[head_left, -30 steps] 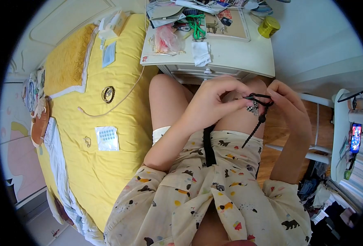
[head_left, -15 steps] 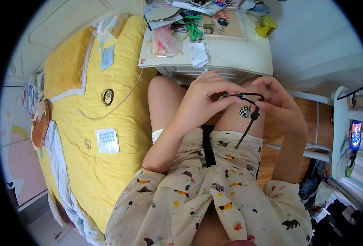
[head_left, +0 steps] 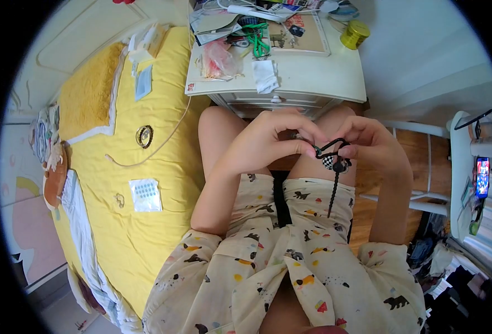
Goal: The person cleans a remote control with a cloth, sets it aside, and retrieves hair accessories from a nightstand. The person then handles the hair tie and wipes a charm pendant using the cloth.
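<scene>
Left hand [head_left: 260, 142]: I see thumb and index fingers pinching the left end of the cord's loop.
Right hand [head_left: 378, 146]: its thumb and index fingers pinch the loop's right side, just beside the left fingertips.
Black cord [head_left: 334, 186]: I have it between both hands, over the right thigh [head_left: 304, 167], its thin tail hanging toward the printed clothing [head_left: 246, 245].
Dark bead [head_left: 340, 166]: at the top of that tail.
Checkered piece [head_left: 327, 162]: just below the loop; I cannot tell whether it is attached.
Bed [head_left: 146, 261]: on its yellow cover I make out a ring-shaped item [head_left: 138, 137], a white packet [head_left: 145, 195] with blue dots and a light blue mask [head_left: 143, 83].
Table [head_left: 318, 80]: ahead of the knees, carrying a white cloth [head_left: 265, 76], a green bundle [head_left: 258, 42] and a yellow tin [head_left: 355, 35].
Phone [head_left: 482, 177]: lit, far to my right.
</scene>
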`<state>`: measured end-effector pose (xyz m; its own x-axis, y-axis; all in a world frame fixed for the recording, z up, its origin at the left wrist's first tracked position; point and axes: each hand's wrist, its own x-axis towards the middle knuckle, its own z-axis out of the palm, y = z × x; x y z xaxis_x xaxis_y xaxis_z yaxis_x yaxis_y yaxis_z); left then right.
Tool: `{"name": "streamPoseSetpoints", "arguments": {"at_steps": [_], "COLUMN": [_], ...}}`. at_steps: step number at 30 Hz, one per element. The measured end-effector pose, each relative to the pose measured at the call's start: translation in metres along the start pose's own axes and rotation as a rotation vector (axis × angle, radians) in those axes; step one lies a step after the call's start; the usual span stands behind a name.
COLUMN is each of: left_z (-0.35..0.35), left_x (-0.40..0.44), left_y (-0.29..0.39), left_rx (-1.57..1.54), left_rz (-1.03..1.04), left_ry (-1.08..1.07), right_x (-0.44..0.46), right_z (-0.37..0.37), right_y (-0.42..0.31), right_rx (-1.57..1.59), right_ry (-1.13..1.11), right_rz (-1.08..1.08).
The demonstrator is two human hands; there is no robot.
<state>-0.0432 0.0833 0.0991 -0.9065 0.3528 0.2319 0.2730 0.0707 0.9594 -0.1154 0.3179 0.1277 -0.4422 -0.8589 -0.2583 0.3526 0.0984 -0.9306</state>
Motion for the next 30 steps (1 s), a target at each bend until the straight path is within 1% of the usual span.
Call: {"name": "streamPoseSetpoints", "arguments": {"at_steps": [2, 5, 8, 11, 14, 20, 21, 23, 27, 30], "left_z": [0.002, 0.005, 0.005, 0.007, 0.009, 0.01, 0.01, 0.011, 0.013, 0.013], "left_x": [-0.001, 0.0, -0.001, -0.001, 0.001, -0.002, -0.003, -0.004, -0.004, -0.005], "left_y": [-0.002, -0.006, -0.009, -0.011, -0.009, -0.011, -0.013, -0.018, -0.004, 0.0], "left_rx": [-0.179, -0.265, -0.277, -0.252, -0.365, -0.405, -0.337, -0.202, -0.013, 0.131], "left_rz": [-0.097, -0.07, -0.058, -0.043, -0.055, -0.154, -0.128, -0.076, -0.141, -0.162], "left_ry": [-0.029, -0.061, -0.152, -0.19, -0.152, -0.098, -0.07, -0.013, 0.065, 0.117], "right_x": [0.002, 0.006, 0.01, 0.018, 0.023, 0.026, 0.027, 0.026, 0.026, 0.027], "right_z": [0.001, -0.003, -0.006, -0.006, -0.006, -0.001, -0.002, -0.001, 0.002, 0.003], "right_y": [0.0, 0.002, 0.007, 0.013, 0.018, 0.02, 0.022, 0.025, 0.031, 0.031], "right_rx": [0.016, 0.03, 0.07, 0.104, 0.13, 0.083, 0.08, 0.042, 0.005, -0.002], "right_ry": [-0.017, -0.038, -0.061, -0.087, -0.078, -0.063, -0.069, -0.012, 0.053, 0.065], "right_rz": [0.011, 0.007, 0.015, 0.011, -0.001, -0.025, -0.033, -0.025, -0.067, -0.028]}}
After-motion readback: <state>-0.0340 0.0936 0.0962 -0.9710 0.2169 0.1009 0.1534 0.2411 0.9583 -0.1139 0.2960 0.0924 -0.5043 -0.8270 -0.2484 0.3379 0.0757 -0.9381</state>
